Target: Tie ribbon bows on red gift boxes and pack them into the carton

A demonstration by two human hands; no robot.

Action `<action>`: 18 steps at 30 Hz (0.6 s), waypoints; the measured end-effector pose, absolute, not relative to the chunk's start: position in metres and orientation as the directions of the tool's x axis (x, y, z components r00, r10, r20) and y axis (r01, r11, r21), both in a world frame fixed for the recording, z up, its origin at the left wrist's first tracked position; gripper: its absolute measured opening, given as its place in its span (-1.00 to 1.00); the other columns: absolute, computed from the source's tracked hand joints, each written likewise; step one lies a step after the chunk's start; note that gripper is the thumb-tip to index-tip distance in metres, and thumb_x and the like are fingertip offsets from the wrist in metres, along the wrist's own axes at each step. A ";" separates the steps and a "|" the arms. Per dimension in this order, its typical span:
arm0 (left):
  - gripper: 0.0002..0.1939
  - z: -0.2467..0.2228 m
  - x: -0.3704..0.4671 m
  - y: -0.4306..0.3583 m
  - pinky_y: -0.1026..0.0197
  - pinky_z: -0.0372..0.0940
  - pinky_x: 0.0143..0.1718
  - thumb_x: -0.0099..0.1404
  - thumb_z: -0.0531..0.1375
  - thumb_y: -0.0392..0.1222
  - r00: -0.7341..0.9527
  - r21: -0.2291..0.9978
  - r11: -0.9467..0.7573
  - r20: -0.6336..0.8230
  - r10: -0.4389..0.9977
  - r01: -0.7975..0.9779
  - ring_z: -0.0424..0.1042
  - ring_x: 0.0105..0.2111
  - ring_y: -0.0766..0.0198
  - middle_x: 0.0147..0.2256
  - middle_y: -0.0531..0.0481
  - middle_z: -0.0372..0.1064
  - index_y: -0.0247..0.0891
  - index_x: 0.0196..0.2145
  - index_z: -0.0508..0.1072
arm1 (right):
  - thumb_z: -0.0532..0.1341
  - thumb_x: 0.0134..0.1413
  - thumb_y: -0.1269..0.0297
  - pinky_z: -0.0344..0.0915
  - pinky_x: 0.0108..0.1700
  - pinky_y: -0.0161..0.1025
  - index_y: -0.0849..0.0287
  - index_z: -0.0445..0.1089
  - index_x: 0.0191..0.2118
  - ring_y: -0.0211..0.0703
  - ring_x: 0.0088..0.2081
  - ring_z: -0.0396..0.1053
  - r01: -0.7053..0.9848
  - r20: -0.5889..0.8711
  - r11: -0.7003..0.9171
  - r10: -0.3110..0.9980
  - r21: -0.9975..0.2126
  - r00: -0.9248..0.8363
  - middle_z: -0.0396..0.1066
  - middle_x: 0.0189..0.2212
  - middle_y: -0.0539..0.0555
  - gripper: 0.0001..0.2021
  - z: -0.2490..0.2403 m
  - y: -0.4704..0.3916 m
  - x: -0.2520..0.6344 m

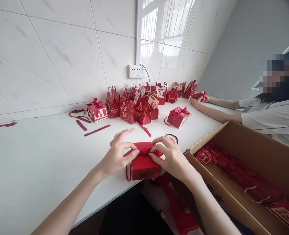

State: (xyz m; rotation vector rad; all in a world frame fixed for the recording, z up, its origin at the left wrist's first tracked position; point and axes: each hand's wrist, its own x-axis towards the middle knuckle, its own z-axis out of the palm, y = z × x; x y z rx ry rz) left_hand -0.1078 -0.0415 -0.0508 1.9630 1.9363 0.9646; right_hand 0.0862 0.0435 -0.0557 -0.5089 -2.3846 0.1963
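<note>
White tiles (58, 49) back the bench (48, 160); left of the carton (264, 151), a red box (145, 164) rests there, likely freeing the left hand (116, 156) and right hand (171, 157) to pinch its ribbon (144, 150) between nearly closed fingers.

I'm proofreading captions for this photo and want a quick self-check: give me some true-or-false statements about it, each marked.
1. Both the left hand and the right hand have fingertips at the bow on the front red box. True.
2. That box's cord handle hangs on its right side. False: the braided cord hangs on the left side.
3. The cardboard carton at the right is empty. False: the carton holds red packages.
4. A white power strip is on the tiled wall. True.
5. The other person's hands rest in their lap. False: those hands are at a small red box on the table.
</note>
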 end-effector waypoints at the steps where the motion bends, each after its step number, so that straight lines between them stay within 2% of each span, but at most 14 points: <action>1: -0.72 -0.051 -0.108 -0.043 -0.20 -0.07 0.20 0.25 0.07 -0.03 -0.066 0.540 -0.121 0.314 0.947 0.833 -0.09 0.24 -0.02 0.25 0.03 -0.02 -0.17 -0.47 0.48 | 0.19 0.11 0.40 0.23 -0.08 -0.10 0.16 0.39 -0.37 -0.14 -0.19 0.29 0.312 0.591 0.909 0.417 -0.277 -0.691 0.37 -0.23 0.11 -0.94 -0.055 0.043 0.087; 7: -0.73 -0.051 -0.114 -0.050 -0.21 -0.08 0.14 0.29 0.06 -0.15 0.087 0.271 -0.230 0.453 0.887 0.935 -0.13 0.25 -0.07 0.24 -0.02 -0.01 -0.17 -0.47 0.50 | 0.14 0.10 0.46 0.18 -0.01 -0.07 0.16 0.36 -0.38 -0.15 -0.21 0.29 0.338 0.558 0.924 0.378 -0.178 -0.739 0.37 -0.23 0.09 -0.90 -0.049 0.045 0.094; 10: -0.74 -0.048 -0.114 -0.054 -0.18 -0.05 0.10 0.28 0.06 -0.21 0.178 0.115 -0.277 0.526 0.832 0.954 -0.05 0.22 -0.07 0.18 -0.06 0.11 -0.15 -0.47 0.50 | 0.13 0.07 0.48 0.16 0.00 -0.05 0.16 0.35 -0.38 -0.15 -0.23 0.30 0.351 0.536 0.921 0.383 -0.165 -0.752 0.37 -0.25 0.08 -0.89 -0.044 0.043 0.098; 12: -0.78 -0.045 -0.110 -0.058 -0.13 0.02 0.04 0.26 0.06 -0.21 0.173 0.080 -0.258 0.555 0.814 0.963 0.07 0.16 -0.06 0.11 -0.09 0.21 -0.13 -0.42 0.50 | 0.15 0.06 0.42 0.20 -0.05 -0.10 0.16 0.36 -0.33 -0.13 -0.23 0.31 0.373 0.530 0.902 0.429 -0.215 -0.732 0.37 -0.26 0.09 -0.93 -0.042 0.037 0.099; 13: -0.80 -0.044 -0.107 -0.060 -0.10 0.08 0.01 0.25 0.06 -0.18 0.134 0.095 -0.227 0.572 0.809 0.969 0.17 0.11 -0.05 0.05 -0.11 0.28 -0.13 -0.37 0.50 | 0.16 0.07 0.37 0.22 -0.10 -0.14 0.17 0.36 -0.30 -0.12 -0.25 0.32 0.401 0.533 0.880 0.474 -0.256 -0.701 0.37 -0.28 0.10 -0.94 -0.042 0.033 0.099; 15: -0.78 -0.046 -0.101 -0.065 0.03 0.23 -0.15 0.22 0.07 -0.06 -0.022 0.202 -0.118 0.580 0.814 0.972 0.38 -0.12 0.04 -0.17 -0.12 0.41 -0.15 -0.33 0.48 | 0.14 0.10 0.25 0.24 -0.26 -0.24 0.18 0.34 -0.32 -0.15 -0.34 0.32 0.488 0.526 0.792 0.610 -0.367 -0.594 0.36 -0.39 0.09 -0.88 -0.044 0.023 0.097; 16: -0.74 -0.050 -0.098 -0.067 0.12 0.28 -0.27 0.19 0.08 0.02 -0.125 0.289 -0.049 0.554 0.823 0.956 0.44 -0.29 0.11 -0.33 -0.07 0.44 -0.16 -0.38 0.47 | 0.10 0.13 0.20 0.20 -0.36 -0.29 0.18 0.31 -0.38 -0.18 -0.42 0.30 0.535 0.505 0.725 0.687 -0.433 -0.523 0.34 -0.47 0.05 -0.83 -0.046 0.019 0.094; 18: -0.62 -0.060 -0.094 -0.066 0.28 0.19 -0.59 0.16 0.07 0.14 -0.331 0.478 0.117 0.392 0.858 0.870 0.34 -0.64 0.27 -0.64 0.06 0.32 -0.18 -0.61 0.35 | 0.02 0.19 0.11 0.08 -0.49 -0.33 0.14 0.24 -0.49 -0.25 -0.57 0.21 0.600 0.393 0.590 0.807 -0.540 -0.441 0.27 -0.62 -0.03 -0.70 -0.054 0.012 0.088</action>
